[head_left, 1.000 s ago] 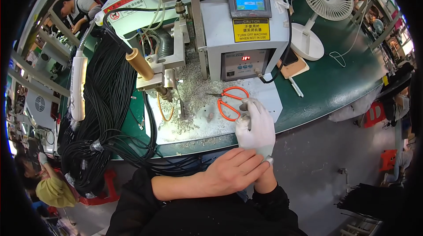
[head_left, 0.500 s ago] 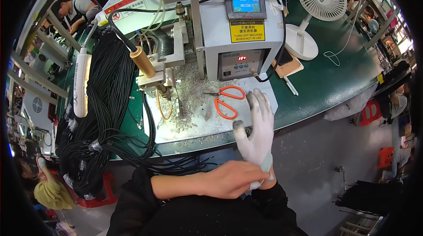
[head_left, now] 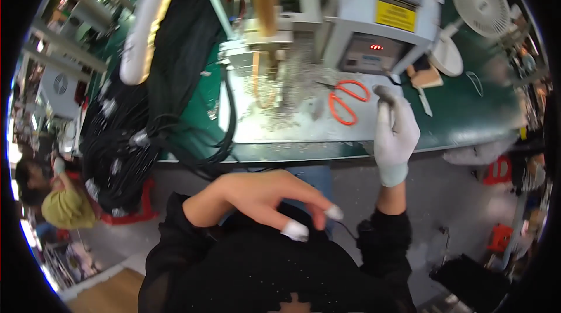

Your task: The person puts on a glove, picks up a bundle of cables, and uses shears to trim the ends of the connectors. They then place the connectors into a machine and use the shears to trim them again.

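My left hand (head_left: 266, 196) is bare except for white covers on the tips of its thumb and forefinger. It hovers before my dark top, fingers apart, holding nothing I can see. My right hand (head_left: 397, 135) wears a white glove with greyed fingertips. Its fingers are bent in, their tips close together above the right end of a metal plate (head_left: 315, 132); nothing shows between them. Just left of this hand, orange-handled scissors (head_left: 334, 87) lie on the plate with the handles spread. Grey scraps are strewn over the plate beneath a machine head with a brass-coloured cylinder (head_left: 266, 12).
Black cables (head_left: 117, 143) are heaped at the left and hang over the edge of the green table (head_left: 456, 129). A lit lamp (head_left: 146, 26) stands above them. Behind the scissors is a control box (head_left: 345, 18); a white fan (head_left: 480, 3) stands at the right. Other people sit farther left.
My left hand has let go of the right glove's cuff and drawn left, fingers spread. The right hand has moved forward and right, its fingers now bent. The whole view has shifted and blurred.
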A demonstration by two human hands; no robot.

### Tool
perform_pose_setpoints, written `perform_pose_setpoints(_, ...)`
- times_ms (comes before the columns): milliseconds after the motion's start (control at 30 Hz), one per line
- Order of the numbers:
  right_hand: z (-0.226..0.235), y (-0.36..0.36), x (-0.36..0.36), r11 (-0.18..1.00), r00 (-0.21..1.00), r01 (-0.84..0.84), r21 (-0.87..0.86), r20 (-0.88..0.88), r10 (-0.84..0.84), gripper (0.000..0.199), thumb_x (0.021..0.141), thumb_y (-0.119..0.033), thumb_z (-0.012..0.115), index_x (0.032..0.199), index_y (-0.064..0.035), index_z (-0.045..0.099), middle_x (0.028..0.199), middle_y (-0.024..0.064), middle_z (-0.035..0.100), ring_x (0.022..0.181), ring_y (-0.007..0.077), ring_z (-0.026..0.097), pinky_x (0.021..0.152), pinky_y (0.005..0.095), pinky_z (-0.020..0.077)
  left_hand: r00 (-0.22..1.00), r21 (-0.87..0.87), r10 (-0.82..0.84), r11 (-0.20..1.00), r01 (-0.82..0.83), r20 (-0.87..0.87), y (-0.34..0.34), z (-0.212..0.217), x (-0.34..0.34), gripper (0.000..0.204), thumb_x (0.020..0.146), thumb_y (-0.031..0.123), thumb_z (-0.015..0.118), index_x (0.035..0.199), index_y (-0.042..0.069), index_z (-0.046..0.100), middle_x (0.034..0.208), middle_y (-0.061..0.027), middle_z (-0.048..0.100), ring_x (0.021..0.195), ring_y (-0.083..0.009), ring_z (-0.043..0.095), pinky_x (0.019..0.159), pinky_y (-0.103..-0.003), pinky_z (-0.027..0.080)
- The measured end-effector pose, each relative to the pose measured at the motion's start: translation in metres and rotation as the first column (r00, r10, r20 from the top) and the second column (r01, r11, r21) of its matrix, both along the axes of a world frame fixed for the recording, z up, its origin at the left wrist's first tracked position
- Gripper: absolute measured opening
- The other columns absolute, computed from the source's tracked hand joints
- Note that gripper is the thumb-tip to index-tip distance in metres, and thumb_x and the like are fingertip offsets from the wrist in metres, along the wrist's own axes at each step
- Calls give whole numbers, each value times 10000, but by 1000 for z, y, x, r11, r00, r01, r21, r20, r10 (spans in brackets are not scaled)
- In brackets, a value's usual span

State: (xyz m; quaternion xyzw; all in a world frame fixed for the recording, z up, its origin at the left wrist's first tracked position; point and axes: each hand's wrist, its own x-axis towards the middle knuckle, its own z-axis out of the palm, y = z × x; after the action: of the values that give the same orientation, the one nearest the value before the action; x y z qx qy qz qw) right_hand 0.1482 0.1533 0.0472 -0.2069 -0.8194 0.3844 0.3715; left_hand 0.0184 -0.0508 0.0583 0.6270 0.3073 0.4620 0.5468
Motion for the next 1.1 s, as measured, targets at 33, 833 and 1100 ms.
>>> perform_pose_setpoints(33, -1, 7, -7, 973, 972, -111, 203, 228, 63, 260, 896, -27, 509, 1149, 7, 555, 1134, 176, 590, 1113, 325, 539, 952, 369, 427, 999, -8, -4, 1000, 4, 42, -14, 2, -20, 443, 857, 186, 665, 1244, 6, 543, 1021, -116, 664, 946, -244, 639, 862, -349, 486)
perform_pose_setpoints(833, 2, -7, -53, 996, 834, -77, 43, 550, 41, 407, 834, -113, 603, 1216, -4, 514, 844, 149, 582, 720, 212, 588, 645, 327, 486, -75, -15, 890, -92, -996, -449, -47, -60, -153, 471, 802, 197, 629, 1147, -55, 432, 743, -102, 596, 609, -222, 625, 612, -313, 506)
perform_pose_setpoints(1100, 12, -37, 30, 604, 921, -364, -709, -177, 348, 394, 880, -157, 558, 1169, 102, 492, 591, 51, 514, 441, 113, 461, 459, 219, 374, 551, -383, 805, 591, -710, 221, -64, 2, -29, 180, 983, 215, 408, 1036, 57, 475, 690, -42, 504, 452, -109, 418, 433, -246, 343)
